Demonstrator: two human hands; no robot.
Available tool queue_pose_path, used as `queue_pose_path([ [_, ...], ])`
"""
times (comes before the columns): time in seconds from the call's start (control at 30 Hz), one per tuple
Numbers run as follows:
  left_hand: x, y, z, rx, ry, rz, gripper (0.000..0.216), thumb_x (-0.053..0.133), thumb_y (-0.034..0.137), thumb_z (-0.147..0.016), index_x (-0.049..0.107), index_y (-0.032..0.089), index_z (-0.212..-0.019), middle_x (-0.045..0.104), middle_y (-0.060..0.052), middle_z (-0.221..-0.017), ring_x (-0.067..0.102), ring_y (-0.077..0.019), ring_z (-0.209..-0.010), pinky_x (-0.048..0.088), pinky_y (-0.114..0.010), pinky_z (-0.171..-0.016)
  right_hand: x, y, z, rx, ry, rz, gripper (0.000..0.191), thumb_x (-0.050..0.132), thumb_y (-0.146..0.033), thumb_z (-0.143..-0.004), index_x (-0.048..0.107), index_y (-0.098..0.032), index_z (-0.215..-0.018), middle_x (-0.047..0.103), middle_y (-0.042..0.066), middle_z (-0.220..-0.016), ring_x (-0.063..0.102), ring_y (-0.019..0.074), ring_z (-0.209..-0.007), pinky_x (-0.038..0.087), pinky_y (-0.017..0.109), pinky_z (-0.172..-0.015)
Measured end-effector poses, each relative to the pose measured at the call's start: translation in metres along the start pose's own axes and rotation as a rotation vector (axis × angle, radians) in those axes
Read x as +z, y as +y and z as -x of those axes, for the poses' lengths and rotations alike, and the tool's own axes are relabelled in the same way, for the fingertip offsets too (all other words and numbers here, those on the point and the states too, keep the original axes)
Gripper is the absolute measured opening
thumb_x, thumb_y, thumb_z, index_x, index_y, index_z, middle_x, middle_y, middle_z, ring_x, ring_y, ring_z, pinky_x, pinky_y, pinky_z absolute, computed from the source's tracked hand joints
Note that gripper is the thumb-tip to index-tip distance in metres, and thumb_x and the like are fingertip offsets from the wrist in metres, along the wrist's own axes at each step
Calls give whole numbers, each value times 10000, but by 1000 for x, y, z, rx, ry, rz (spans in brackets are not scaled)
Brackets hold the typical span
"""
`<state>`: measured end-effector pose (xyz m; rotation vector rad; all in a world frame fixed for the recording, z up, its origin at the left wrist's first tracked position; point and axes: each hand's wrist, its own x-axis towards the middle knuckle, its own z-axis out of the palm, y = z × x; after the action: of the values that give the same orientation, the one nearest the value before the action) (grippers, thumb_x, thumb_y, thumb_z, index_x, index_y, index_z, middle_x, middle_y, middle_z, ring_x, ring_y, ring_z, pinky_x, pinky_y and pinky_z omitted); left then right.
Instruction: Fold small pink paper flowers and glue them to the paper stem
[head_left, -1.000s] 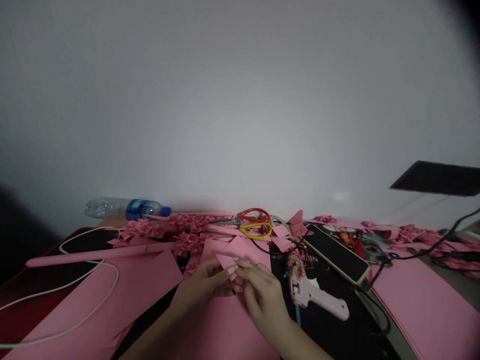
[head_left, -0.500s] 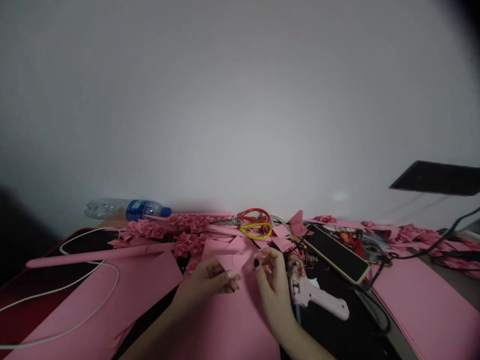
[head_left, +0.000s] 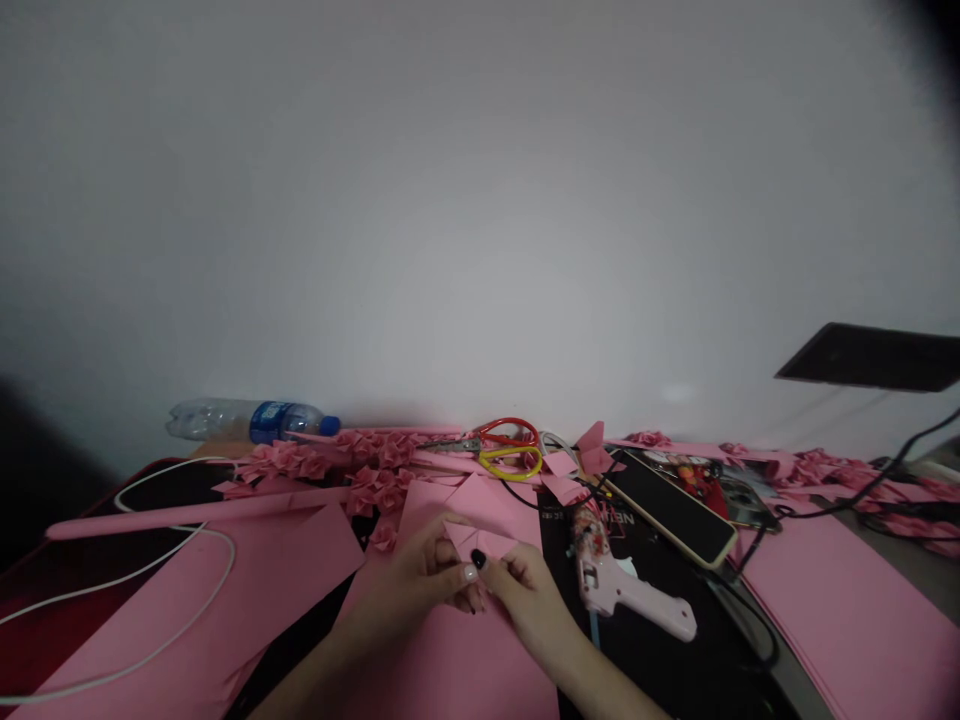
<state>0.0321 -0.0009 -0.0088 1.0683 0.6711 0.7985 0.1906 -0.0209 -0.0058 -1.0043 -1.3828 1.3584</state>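
Folded pink paper: pinched between thumbs and fingers of both hands, left and right, above pink sheet. Scissors: twelve o'clock. Glue gun: three o'clock. Bottle: ten o'clock, on its side.

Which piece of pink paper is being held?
The small folded piece, held by the left hand and right hand; the large sheets lie flat, unheld.
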Motion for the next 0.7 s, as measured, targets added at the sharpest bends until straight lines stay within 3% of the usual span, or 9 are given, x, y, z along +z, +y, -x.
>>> queue_pose_path([
  [0.23,-1,-1,0,44,-19,-17,334,758,407,-790,562,187,-946,680,21,-679,651,-140,-636,495,-266,-644,2,2,-5,-18,-155,-255,549,567,-557,-887,553,-218,-455,471,-31,-435,450,139,-457,432,285,-572],
  [0.5,5,1,2,13,-90,-47,271,739,326,-810,536,206,-944,683,16,-758,656,-134,-631,492,-256,-624,1,-5,-4,39,-76,-165,439,636,-560,-842,571,-219,-574,520,-33,-477,489,134,-415,400,261,-455],
  [0.7,6,1,4,-28,-106,-67,292,719,308,-819,548,227,-1040,722,13,-785,674,-144,-632,514,-262,-642,3,-5,-1,96,-98,-238,475,607,-575,-845,521,-218,-542,502,-31,-462,509,134,-397,382,249,-430],
])
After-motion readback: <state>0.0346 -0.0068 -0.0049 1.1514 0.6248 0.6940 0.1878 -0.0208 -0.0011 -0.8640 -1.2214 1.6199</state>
